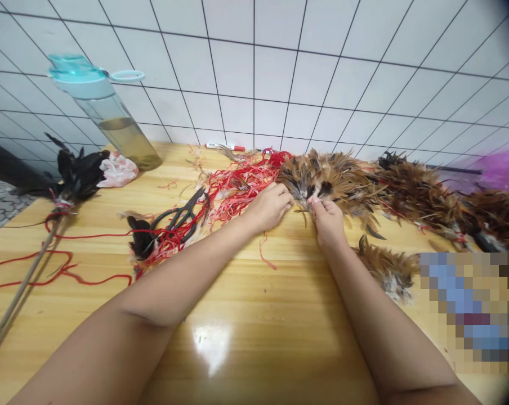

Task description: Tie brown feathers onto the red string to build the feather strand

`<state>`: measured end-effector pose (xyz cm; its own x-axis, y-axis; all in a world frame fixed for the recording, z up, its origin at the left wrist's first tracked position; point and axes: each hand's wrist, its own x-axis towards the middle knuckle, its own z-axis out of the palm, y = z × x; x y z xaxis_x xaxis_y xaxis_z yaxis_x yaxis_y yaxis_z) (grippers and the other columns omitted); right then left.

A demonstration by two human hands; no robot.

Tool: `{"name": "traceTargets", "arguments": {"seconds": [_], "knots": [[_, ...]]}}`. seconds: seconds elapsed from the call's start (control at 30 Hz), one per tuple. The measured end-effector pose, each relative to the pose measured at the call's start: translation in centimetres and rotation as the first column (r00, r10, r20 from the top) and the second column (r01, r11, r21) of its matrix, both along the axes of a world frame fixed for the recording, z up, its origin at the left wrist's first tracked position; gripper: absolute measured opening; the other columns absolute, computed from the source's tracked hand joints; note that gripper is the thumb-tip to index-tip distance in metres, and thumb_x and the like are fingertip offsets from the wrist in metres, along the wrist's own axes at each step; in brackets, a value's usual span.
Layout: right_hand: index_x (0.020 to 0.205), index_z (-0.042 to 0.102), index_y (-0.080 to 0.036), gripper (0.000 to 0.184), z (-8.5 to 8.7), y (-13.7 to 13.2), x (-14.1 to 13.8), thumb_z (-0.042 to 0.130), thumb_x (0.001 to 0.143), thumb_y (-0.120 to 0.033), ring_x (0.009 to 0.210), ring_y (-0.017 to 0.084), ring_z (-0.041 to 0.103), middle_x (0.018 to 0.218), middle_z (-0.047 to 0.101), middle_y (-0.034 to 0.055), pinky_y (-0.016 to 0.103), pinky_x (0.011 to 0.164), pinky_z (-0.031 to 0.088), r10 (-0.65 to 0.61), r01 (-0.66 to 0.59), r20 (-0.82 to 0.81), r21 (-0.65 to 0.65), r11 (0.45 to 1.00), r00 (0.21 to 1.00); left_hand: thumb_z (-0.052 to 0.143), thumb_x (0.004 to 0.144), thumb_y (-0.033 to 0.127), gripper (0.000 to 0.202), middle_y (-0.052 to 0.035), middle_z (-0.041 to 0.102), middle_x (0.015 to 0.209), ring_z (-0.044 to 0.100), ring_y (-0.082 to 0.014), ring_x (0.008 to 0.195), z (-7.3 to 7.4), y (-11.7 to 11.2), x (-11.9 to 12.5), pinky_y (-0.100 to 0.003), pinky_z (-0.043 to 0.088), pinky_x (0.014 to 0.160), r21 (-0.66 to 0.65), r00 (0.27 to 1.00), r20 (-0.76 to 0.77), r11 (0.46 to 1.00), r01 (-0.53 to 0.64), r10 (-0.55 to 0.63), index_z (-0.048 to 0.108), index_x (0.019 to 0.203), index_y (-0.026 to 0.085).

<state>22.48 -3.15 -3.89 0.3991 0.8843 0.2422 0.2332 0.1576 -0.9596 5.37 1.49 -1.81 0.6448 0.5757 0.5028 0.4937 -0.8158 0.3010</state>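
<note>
Both my hands reach to a pile of brown feathers [343,177] at the far middle of the wooden table [246,326]. My left hand [270,205] has its fingers curled and pinches feather ends at the pile's near edge. My right hand [328,219] is closed too, thumb and fingers pinching the same feathers from the right. A tangle of red string [233,191] lies just left of my left hand.
Black scissors [181,215] lie in the string. A stick with black feathers [75,177] lies at the left, with loose red string [60,273]. A water bottle [106,115] and a crumpled cloth [118,170] stand behind. More brown feather bundles [427,197] stretch right; a small one [389,270] lies near my right forearm.
</note>
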Motion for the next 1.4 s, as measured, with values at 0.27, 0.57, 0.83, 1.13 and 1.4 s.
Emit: {"name": "traceTargets", "arguments": {"seconds": [0.27,0.57,0.83,1.13,1.4], "knots": [[0.075,0.064,-0.016,0.031,-0.2,0.2,0.0,0.054,0.077,-0.046,0.069,0.016,0.055,0.069,0.063,0.0019,0.032,0.074,0.044,-0.090,0.090,0.021,-0.011,0.996,0.996,0.055,0.088,0.027,0.016,-0.0084,0.060,0.101,0.053,-0.0197,0.096,-0.6,-0.6,1.0,-0.035,0.045,0.087,-0.035,0.992,-0.113,0.998,-0.052,0.048,0.064,0.096,0.017],[0.075,0.063,-0.017,0.029,-1.1,0.6,0.1,0.052,0.078,-0.044,0.072,0.017,0.056,0.073,0.066,0.0033,0.031,0.075,0.043,-0.079,0.080,0.023,-0.003,0.997,0.997,0.047,0.090,0.021,0.018,-0.0111,0.062,0.095,0.054,-0.0223,0.096,0.2,0.3,2.5,-0.036,0.045,0.087,0.021,0.936,-0.352,1.000,-0.011,0.018,0.064,0.092,0.014],[0.074,0.063,-0.017,0.031,-0.8,0.6,-0.1,0.051,0.078,-0.045,0.070,0.017,0.057,0.072,0.066,0.0038,0.032,0.072,0.043,-0.092,0.092,0.009,-0.019,0.996,0.996,0.054,0.084,0.021,0.010,-0.0064,0.063,0.092,0.058,-0.0190,0.090,2.4,0.0,1.0,-0.031,0.047,0.082,-0.152,0.944,-0.329,0.986,-0.063,0.009,0.062,0.087,0.017],[0.075,0.064,-0.017,0.033,-1.4,0.5,0.4,0.054,0.077,-0.048,0.068,0.018,0.057,0.070,0.066,0.0036,0.032,0.071,0.044,-0.129,0.129,-0.009,-0.008,0.992,0.992,0.046,0.084,0.013,0.014,-0.0082,0.064,0.091,0.058,-0.0205,0.088,0.9,-0.5,2.2,-0.032,0.046,0.079,-0.059,0.908,-0.411,0.991,-0.120,0.085,0.060,0.086,0.017],[0.075,0.065,-0.018,0.031,-1.6,0.6,0.2,0.055,0.077,-0.047,0.066,0.017,0.057,0.069,0.067,0.0040,0.030,0.065,0.044,-0.094,0.096,0.051,-0.029,0.995,0.994,0.053,0.083,0.021,0.010,-0.0024,0.067,0.085,0.060,-0.0163,0.076,4.7,-1.2,-4.0,-0.026,0.042,0.066,-0.306,0.865,-0.501,0.940,-0.152,-0.023,0.062,0.082,0.020]]}}
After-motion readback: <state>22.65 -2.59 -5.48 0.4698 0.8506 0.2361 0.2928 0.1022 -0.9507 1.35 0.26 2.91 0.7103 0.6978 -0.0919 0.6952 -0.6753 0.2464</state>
